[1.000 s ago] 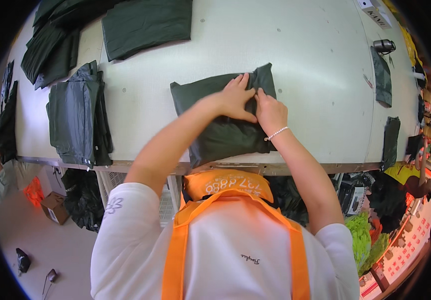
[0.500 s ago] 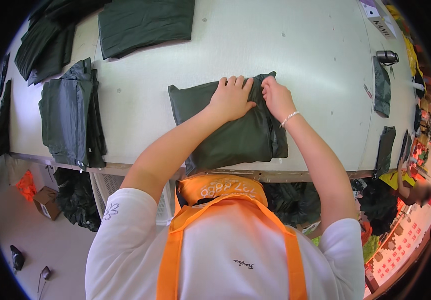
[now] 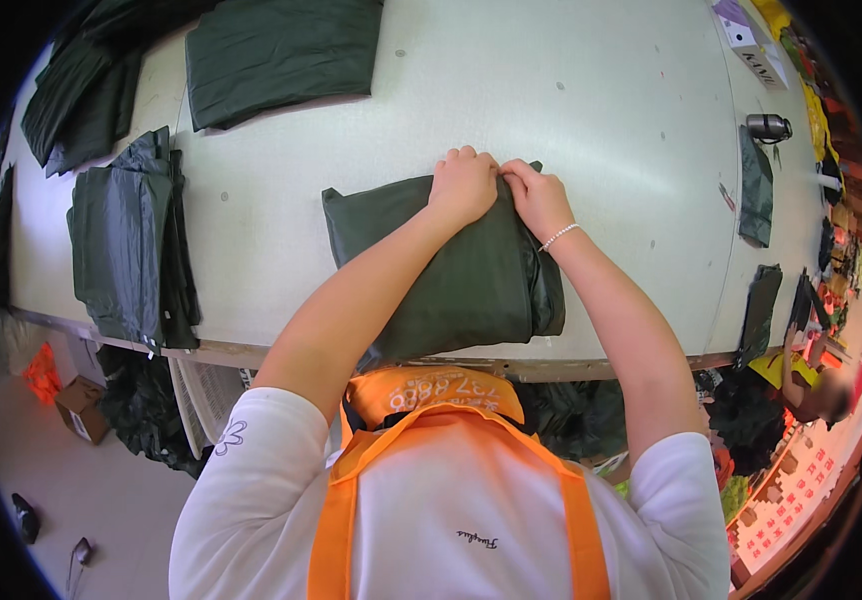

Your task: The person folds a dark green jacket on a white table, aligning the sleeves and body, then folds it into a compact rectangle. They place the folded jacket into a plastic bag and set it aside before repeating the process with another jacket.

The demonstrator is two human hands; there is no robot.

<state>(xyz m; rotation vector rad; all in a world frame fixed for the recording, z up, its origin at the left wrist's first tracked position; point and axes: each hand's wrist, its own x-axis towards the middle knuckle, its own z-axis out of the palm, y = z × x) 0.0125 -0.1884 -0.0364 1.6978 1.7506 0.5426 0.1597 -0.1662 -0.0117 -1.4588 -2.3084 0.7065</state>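
Observation:
A folded dark green garment or sheet of thin, slightly shiny fabric [image 3: 441, 290] lies on the table right in front of me, its near edge close to the table's front edge. My left hand [image 3: 466, 187] is on its far edge, fingers bent and closed on the fabric. Beside it, my right hand [image 3: 541, 207], with a beaded bracelet at the wrist, pinches the same far edge near the right side. The fingertips of both hands almost meet. A loose fold of the fabric shows along the right side, below my right hand.
Stacks of folded dark green fabric [image 3: 126, 250] lie at the left, with another folded piece [image 3: 281, 60] at the far left. Narrow folded pieces [image 3: 756, 190], a dark bottle [image 3: 768, 127] and a box [image 3: 751, 45] line the right side. A person [image 3: 816, 385] is at the far right.
My left hand has gone from lying spread on the fabric to closing at its far edge. My right hand has shifted left, up against the left.

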